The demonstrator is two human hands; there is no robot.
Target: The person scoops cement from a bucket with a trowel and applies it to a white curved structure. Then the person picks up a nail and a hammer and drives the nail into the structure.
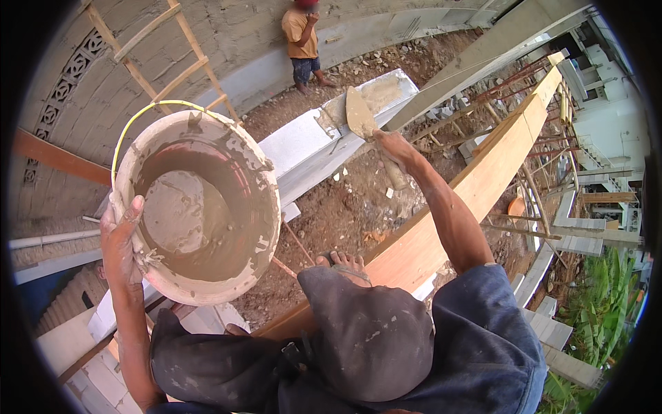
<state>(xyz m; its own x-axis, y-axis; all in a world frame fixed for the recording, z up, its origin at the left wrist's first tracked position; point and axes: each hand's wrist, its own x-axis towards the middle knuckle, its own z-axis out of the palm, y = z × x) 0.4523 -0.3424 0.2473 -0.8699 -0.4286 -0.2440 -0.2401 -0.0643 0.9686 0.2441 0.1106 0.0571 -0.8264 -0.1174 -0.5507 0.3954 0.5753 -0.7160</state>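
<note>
At the left, my left hand [123, 238] grips the rim of a mortar-caked bucket [267, 221], thumb over the edge. The bucket is tilted so that its mouth shows, with wet grey mortar [183, 214] inside and a yellow wire handle [138, 114] at its far side. My right hand [394, 148] is closed around a trowel [360, 114], its handle end sticking out below the fist. The trowel's mortar-coated blade lies over the top of a white block wall [296, 141]. Grey mortar [386, 91] covers the wall's top just beyond the blade.
Under me a long wooden plank [420, 248] runs toward the far right, with my bare foot [345, 265] beside it. A concrete beam [476, 69] slants past the wall's end. A wooden ladder [148, 31] leans far left. Another person [301, 41] stands beyond the wall on rubble-strewn earth.
</note>
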